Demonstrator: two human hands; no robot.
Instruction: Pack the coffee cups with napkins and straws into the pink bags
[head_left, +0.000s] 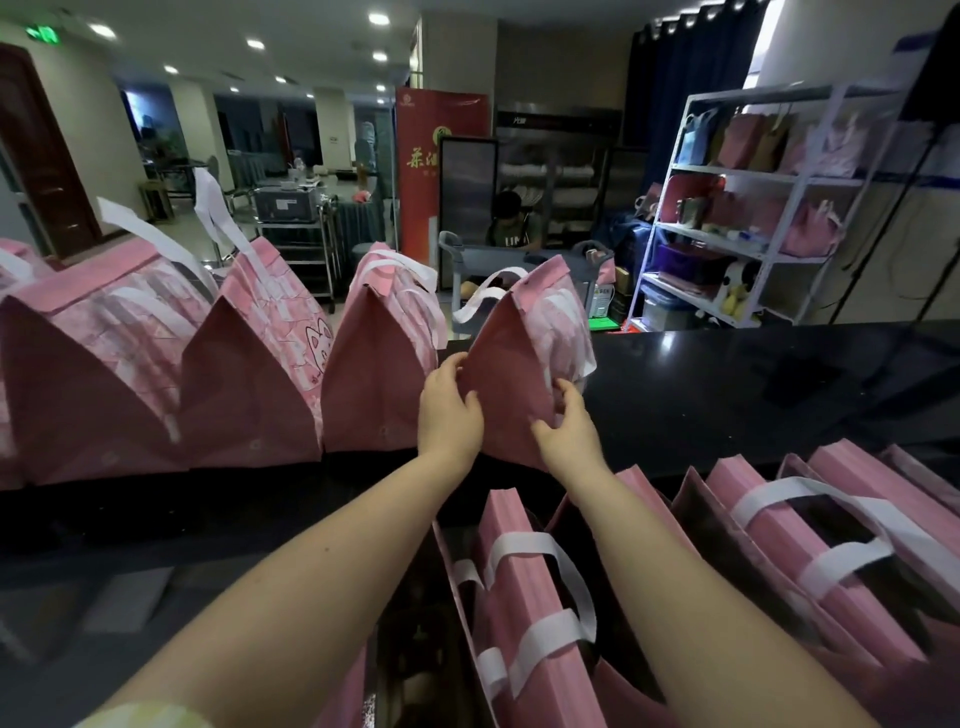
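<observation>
Here, pink bags (249, 395) line a glossy black counter (753, 395).

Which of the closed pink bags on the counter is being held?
The rightmost bag, held by the left hand and right hand; the others stand untouched.

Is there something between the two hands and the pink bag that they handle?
No, nothing visible. The left hand and the right hand both grip the pink bag directly, one on each side, on the black counter.

Shop or café back area: long black table (753, 384), white shelf rack (737, 208) stocked with bags, red banner (421, 171), steel cart (298, 234), ceiling spotlights.
</observation>
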